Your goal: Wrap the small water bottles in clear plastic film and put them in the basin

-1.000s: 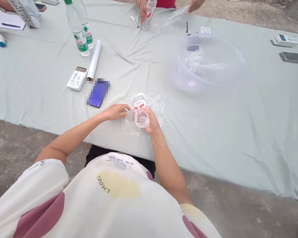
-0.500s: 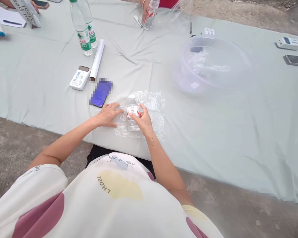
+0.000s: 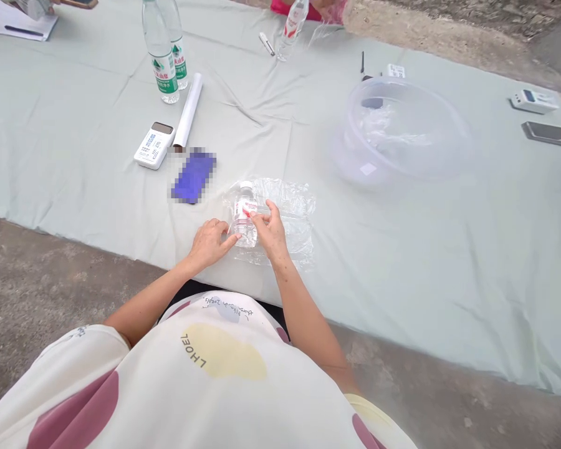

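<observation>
A small clear water bottle [image 3: 245,236] with a white cap and a red-and-white label lies on a crinkled clear plastic sheet or bag [image 3: 295,234], its cap pointing away from me. My left hand [image 3: 210,242] is at the bottle's lower left, fingers curled at the sheet's left edge and thumb near the bottle's base. It appears to pinch the film there, though the fingertips are partly hidden. On the other side, my right hand [image 3: 272,236] rests with its thumb on the label's right part. Its index finger is raised and apart from the thumb.
A pixelated blue phone [image 3: 194,178], white device [image 3: 154,146], rolled paper [image 3: 187,112] and two tall bottles [image 3: 167,78] stand left of centre. At right is a translucent basin [image 3: 402,162] with film visible through it. Another bottle [image 3: 292,34] stands near a person opposite.
The bottle has rolled slightly left, its label turned. My left hand has come lower with curled fingers, and the sheet's left side is drawn in. My right index finger has left the bottle.
</observation>
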{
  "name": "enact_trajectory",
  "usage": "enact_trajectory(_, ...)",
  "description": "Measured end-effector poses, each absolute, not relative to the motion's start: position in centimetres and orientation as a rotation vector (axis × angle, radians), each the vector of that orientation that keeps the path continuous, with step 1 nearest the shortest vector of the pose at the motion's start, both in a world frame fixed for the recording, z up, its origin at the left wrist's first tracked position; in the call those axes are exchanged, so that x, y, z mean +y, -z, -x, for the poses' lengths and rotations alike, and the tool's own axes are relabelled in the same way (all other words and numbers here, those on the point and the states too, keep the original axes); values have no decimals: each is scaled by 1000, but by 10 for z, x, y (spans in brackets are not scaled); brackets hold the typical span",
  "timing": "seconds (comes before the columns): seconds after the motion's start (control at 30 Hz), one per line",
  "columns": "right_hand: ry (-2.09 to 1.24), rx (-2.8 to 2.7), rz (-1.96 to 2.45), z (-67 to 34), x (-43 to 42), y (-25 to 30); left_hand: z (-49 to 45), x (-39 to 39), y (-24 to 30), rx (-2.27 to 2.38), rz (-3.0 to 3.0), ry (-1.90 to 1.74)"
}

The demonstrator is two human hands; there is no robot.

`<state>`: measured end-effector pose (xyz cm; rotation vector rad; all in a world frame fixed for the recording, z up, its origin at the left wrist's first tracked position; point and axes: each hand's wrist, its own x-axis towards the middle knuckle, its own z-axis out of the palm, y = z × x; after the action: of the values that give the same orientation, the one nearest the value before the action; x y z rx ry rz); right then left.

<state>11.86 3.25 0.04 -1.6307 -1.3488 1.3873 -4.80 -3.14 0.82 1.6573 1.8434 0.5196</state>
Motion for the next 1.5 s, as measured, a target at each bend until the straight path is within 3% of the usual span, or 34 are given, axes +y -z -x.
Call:
enact_trajectory(0.17,-1395,-1354,1617,-120,27,2,31,-45,-7,1807,-1570,-731)
enact_trajectory(0.33,-1348,-1405,1606,-127,25,-5,15,-46,-7,1960,-1568,-690)
enact_trajectory(0.53,-921,-1713,1471,-140,67,-29,6,-44,-8,1990,-1493,-711)
enact_trajectory(0.8,-436,-2630,1238,-82,137,-41,8,-48,-8,1953,-1407,-778)
enact_trajectory(0.9,-469,-2632,1246,-80,154,-38,10,-51,-8,1945,-1387,-798)
enact_trajectory(1.13,-951,-1944,1303,-148,168,-24,11,-54,-10,1976,-1404,-741)
enact_trajectory(1.33,-649,-2418,1174,-124,154,-34,10,-54,-12,1994,-1460,-728)
enact_trajectory(1.5,-495,-2742,1309,-79,150,-45,9,-54,-12,2002,-1449,-740)
